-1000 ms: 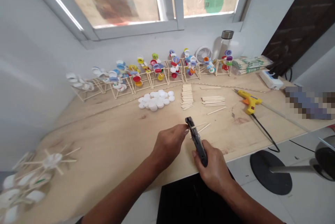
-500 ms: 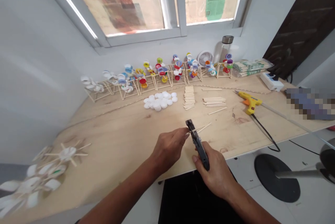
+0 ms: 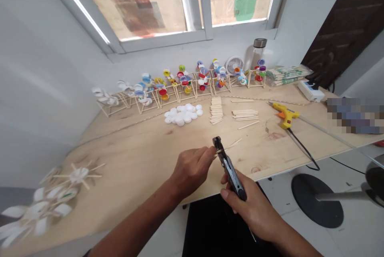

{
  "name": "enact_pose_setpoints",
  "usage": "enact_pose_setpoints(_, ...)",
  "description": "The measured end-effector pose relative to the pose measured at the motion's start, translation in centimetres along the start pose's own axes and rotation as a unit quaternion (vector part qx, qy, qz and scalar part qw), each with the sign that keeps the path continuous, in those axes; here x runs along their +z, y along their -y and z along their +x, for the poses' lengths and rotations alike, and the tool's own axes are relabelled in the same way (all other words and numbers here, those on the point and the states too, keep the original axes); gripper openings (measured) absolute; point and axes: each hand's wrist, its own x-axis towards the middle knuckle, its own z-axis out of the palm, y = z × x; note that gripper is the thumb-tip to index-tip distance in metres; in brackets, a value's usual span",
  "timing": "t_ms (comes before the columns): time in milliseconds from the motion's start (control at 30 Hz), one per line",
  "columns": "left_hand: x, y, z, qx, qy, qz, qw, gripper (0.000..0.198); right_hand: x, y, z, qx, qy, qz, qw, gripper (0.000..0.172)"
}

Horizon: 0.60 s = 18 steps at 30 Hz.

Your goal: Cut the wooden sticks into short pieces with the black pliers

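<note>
My left hand (image 3: 191, 171) pinches a thin wooden stick (image 3: 229, 146) above the plywood tabletop (image 3: 135, 149). My right hand (image 3: 253, 213) grips a black-handled pair of cutting pliers (image 3: 231, 171) by the handles. The pliers' jaws (image 3: 217, 143) close on the stick right next to my left fingertips. The stick's far end points up and to the right, past the jaws. Part of the pliers' handles is hidden inside my right hand.
Behind my hands lie white bottle caps (image 3: 182, 115) and stacks of wooden sticks (image 3: 216, 110). A yellow glue gun (image 3: 286, 115) lies at the right. Stick frames with coloured caps (image 3: 180, 85) line the wall. A white-capped stick model (image 3: 78, 175) sits at lower left.
The pliers have tilted, their handle end swinging down and right, and my right hand has moved with them. The jaws stay on the stick. The whole view has shifted slightly.
</note>
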Motion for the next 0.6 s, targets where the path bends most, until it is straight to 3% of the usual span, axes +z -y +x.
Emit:
enact_pose_setpoints(100, -0.3, -0.2, 0.1, -0.014, 0.007, -0.03, 0.999, 0.014, 0.2, -0.1, 0.0, -0.003, -0.021, -0.04, 0.999, 0.011)
enact_pose_setpoints(267, -1.3, -1.2, 0.6, -0.107, 0.047, -0.177, 0.977, 0.016, 0.4, -0.6, 0.0, -0.04, -0.079, -0.152, 0.984, 0.009)
enact_pose_setpoints(600, -2.3, -1.4, 1.0, -0.16, 0.084, -0.272, 0.945, 0.019, 0.4, -0.7, 0.1, -0.059, -0.086, -0.195, 0.975, 0.006)
